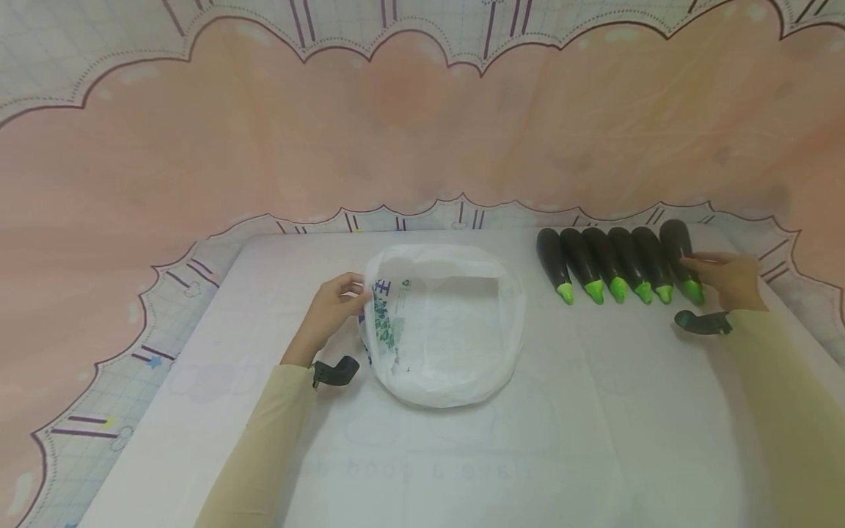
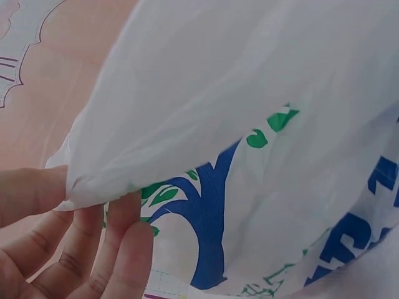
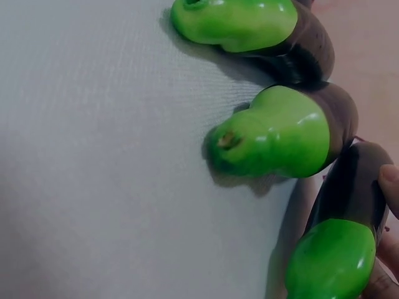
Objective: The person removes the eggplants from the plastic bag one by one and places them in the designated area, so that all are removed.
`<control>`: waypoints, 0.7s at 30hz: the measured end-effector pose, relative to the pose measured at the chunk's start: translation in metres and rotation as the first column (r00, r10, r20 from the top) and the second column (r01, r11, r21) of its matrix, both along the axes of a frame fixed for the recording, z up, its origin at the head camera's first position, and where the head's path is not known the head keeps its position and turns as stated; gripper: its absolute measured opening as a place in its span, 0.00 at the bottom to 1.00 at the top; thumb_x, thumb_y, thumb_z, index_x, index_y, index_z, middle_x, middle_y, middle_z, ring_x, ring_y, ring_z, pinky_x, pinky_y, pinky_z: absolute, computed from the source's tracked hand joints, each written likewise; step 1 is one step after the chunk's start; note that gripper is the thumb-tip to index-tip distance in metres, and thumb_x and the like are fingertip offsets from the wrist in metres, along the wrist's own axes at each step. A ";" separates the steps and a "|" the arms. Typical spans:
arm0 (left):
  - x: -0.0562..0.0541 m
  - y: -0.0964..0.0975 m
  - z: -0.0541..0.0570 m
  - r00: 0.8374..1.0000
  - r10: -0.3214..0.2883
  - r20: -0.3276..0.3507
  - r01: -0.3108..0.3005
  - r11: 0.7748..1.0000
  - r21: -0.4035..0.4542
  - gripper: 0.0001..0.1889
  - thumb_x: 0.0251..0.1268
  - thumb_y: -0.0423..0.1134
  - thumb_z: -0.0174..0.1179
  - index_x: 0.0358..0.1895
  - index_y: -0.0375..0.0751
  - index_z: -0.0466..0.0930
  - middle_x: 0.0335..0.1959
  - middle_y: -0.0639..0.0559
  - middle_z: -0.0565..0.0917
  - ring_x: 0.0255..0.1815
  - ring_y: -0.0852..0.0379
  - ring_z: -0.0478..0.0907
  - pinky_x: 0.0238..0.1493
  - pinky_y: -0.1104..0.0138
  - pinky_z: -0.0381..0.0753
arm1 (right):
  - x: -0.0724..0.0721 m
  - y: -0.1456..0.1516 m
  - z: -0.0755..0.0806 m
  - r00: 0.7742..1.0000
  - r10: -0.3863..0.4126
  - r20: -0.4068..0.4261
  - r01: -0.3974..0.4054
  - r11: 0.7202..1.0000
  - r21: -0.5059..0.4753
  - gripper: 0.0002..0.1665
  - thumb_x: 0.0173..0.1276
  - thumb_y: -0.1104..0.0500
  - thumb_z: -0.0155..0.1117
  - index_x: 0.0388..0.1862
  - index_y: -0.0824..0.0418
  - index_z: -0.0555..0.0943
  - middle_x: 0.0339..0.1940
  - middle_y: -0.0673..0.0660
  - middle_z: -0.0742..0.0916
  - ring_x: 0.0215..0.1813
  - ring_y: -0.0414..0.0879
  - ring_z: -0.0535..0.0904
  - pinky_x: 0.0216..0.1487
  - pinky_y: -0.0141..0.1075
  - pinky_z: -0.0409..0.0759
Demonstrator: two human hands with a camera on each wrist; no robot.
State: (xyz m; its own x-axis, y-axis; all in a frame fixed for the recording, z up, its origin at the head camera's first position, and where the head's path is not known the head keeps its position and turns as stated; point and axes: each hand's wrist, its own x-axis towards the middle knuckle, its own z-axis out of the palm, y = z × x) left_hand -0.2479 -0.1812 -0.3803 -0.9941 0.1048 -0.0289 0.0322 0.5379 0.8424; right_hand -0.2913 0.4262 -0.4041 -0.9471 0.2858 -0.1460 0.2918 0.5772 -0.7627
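Note:
A white plastic bag (image 1: 455, 323) stands on the table with its round mouth spread wide; green and blue print shows on it. My left hand (image 1: 335, 312) pinches the bag's rim between thumb and fingers at its left side. In the left wrist view a blue tree with green leaves is printed on the bag (image 2: 268, 205). At the right, my right hand (image 1: 726, 279) grips the rightmost eggplant (image 1: 675, 246), dark with a green cap. The right wrist view shows that eggplant (image 3: 333, 255) tilted between thumb and fingers, next to another eggplant (image 3: 280, 134).
Several more eggplants (image 1: 597, 257) lie side by side in a row near the table's back edge, green ends toward me. A white cover is on the table (image 1: 561, 440). Behind it hangs a peach curtain (image 1: 297, 147) with a scalloped pattern.

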 end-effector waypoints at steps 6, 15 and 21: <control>0.000 0.001 0.000 1.000 0.003 0.005 -0.003 1.000 0.000 0.17 0.67 0.38 0.55 0.56 0.38 0.72 0.50 0.39 0.80 0.47 0.47 0.82 0.51 0.57 0.83 | 0.000 -0.002 -0.002 1.000 -0.004 0.004 0.004 0.997 0.077 0.50 0.60 0.32 0.56 0.67 0.68 0.64 0.60 0.59 0.79 0.34 0.21 0.64 0.44 0.24 0.71; 0.000 0.001 0.001 1.000 0.006 0.005 -0.006 1.000 -0.002 0.17 0.67 0.39 0.55 0.57 0.39 0.73 0.50 0.39 0.80 0.47 0.47 0.82 0.52 0.56 0.82 | 0.004 0.004 -0.005 0.995 0.066 -0.070 -0.067 0.998 -0.013 0.43 0.61 0.37 0.61 0.65 0.65 0.67 0.22 0.18 0.70 0.29 0.16 0.69 0.32 0.16 0.69; -0.001 0.001 0.000 1.000 0.012 0.008 -0.012 1.000 -0.007 0.17 0.67 0.39 0.56 0.57 0.39 0.73 0.50 0.39 0.80 0.47 0.46 0.82 0.52 0.56 0.82 | 0.007 0.009 -0.008 0.992 0.084 -0.099 -0.091 0.993 -0.072 0.22 0.61 0.41 0.63 0.53 0.44 0.74 0.24 0.17 0.73 0.31 0.17 0.70 0.29 0.16 0.71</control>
State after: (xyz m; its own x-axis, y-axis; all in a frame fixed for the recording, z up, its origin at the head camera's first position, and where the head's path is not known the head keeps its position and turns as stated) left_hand -0.2484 -0.1803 -0.3802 -0.9950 0.0924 -0.0375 0.0189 0.5442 0.8388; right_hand -0.2840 0.4354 -0.4122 -0.9786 0.1925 -0.0722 0.1665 0.5361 -0.8276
